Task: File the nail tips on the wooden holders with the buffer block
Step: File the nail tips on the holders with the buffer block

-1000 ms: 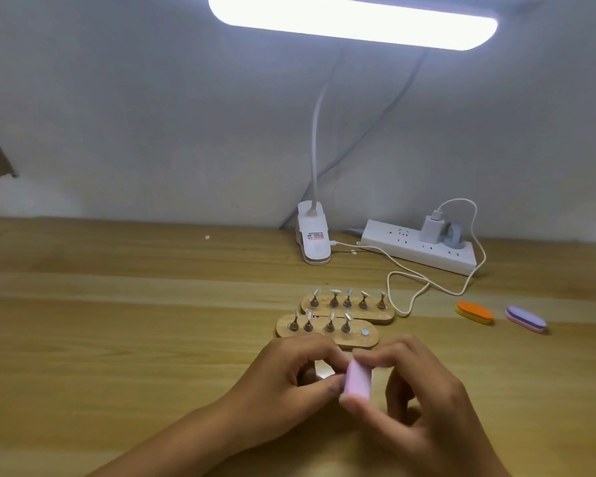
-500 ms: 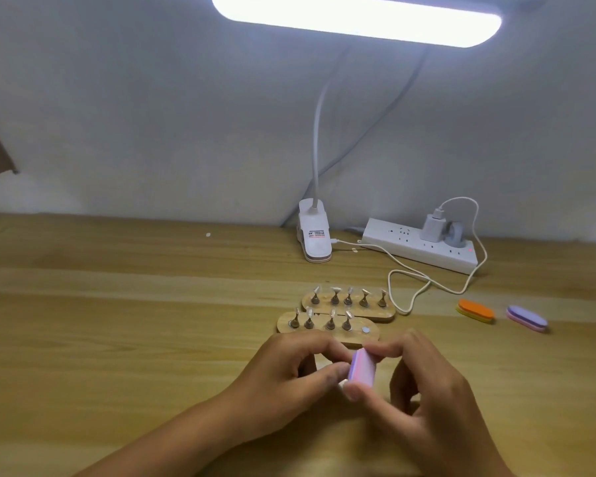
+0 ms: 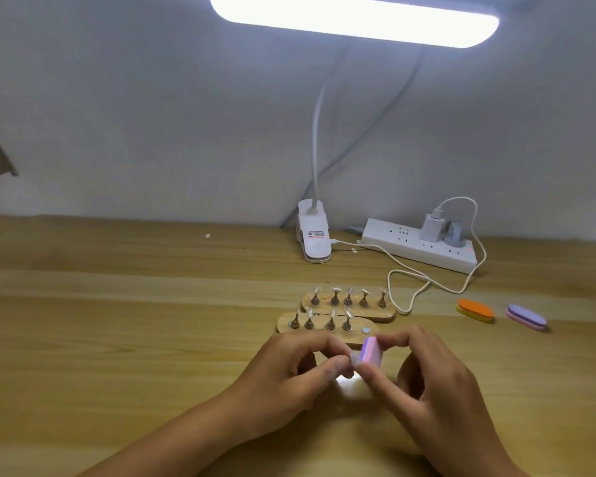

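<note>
Two wooden holders lie side by side on the desk: the far holder [image 3: 351, 309] carries several nail tips on metal stands, and the near holder [image 3: 319, 327] carries several more plus one bare round magnet spot [image 3: 366, 329]. Just in front of them my right hand [image 3: 434, 387] pinches a pink and lilac buffer block [image 3: 369, 352] between thumb and fingertips. My left hand [image 3: 289, 376] pinches a small nail tip [image 3: 353, 359] against the block's left side; the tip is mostly hidden by my fingers.
An orange buffer [image 3: 475, 309] and a lilac buffer [image 3: 526, 316] lie at the right. Behind the holders stand a white clip lamp base [image 3: 313, 237] and a power strip [image 3: 420, 247] with a looping white cable [image 3: 424, 280]. The lamp head [image 3: 355, 18] glows overhead.
The buffer block has shifted up and tilted in my right hand, rubbing along the nail tip my left hand holds. Both hands stay in the same spot.
</note>
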